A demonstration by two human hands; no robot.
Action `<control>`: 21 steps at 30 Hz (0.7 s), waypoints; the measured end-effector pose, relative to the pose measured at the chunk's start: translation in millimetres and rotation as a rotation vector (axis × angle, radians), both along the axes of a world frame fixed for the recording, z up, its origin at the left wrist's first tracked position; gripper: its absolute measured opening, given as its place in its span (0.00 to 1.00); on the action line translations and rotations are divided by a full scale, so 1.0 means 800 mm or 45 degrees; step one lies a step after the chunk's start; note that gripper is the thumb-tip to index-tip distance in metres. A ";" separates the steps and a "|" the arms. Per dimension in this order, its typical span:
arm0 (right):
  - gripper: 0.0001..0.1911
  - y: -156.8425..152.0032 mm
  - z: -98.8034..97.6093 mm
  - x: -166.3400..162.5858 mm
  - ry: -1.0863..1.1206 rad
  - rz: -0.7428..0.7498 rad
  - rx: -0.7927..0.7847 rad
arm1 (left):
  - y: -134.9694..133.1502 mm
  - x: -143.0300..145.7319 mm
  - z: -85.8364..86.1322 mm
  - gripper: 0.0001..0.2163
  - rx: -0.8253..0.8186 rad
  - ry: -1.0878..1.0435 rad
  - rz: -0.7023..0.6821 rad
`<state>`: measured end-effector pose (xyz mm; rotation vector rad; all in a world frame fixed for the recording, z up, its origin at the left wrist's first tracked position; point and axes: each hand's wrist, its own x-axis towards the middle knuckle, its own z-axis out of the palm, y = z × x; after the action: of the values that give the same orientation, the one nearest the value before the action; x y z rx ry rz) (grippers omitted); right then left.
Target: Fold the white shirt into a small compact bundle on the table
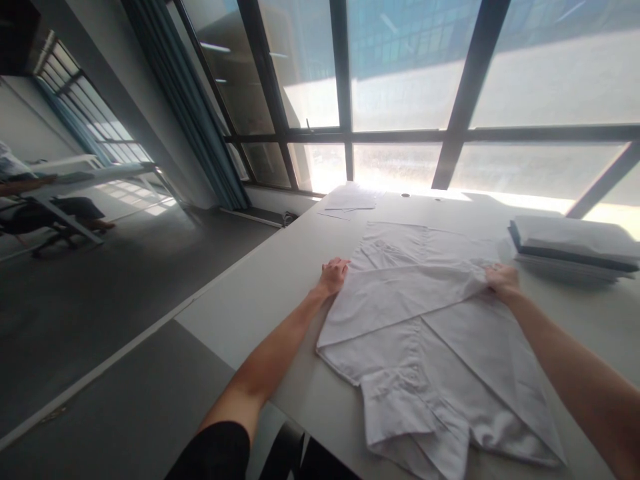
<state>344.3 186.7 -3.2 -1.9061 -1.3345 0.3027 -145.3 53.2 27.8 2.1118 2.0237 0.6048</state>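
The person's two hands are set well apart, one at either side of a white shirt (370,333) spread on a pale tabletop (300,333). The left hand (335,275) rests at the garment's left edge, fingertips touching the cloth; whether they pinch it cannot be told. The right hand (501,279) is closed on fabric at the opposite side, where a long folded band of cloth (405,293) ends, its fingers curled over the material. That band runs across the shirt from a corner at the lower left up toward the right hand, lying over the layers beneath.

The shirt occupies the middle of the tabletop. Its rumpled part, with loose folds and flaps, points toward the person, while the far end lies flatter, with creases near the left hand. A black sleeve (215,447) covers the upper part of the left arm; the right forearm is bare.

Beyond the shirt, white sheets (350,198) lie near the tabletop's far left corner, and a small round hole (406,195) sits by the far edge. To the right, near the right hand but apart from it, is a stack (575,243) of white layers with a dark one between.

Large windows (405,67) rise behind, bordered on the left by a blue-green curtain (185,100). Farther left, across the grey floor (150,267), another table (100,175) stands beside a partly visible seated person (15,167).
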 end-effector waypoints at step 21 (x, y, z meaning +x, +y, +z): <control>0.36 -0.067 0.003 -0.169 -0.792 1.033 -0.241 | -0.047 0.032 -0.050 0.31 0.048 0.440 -0.318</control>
<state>209.0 132.8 -1.1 -1.5597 -2.5623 0.2362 -120.1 15.5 -12.1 2.5877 1.8630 0.2539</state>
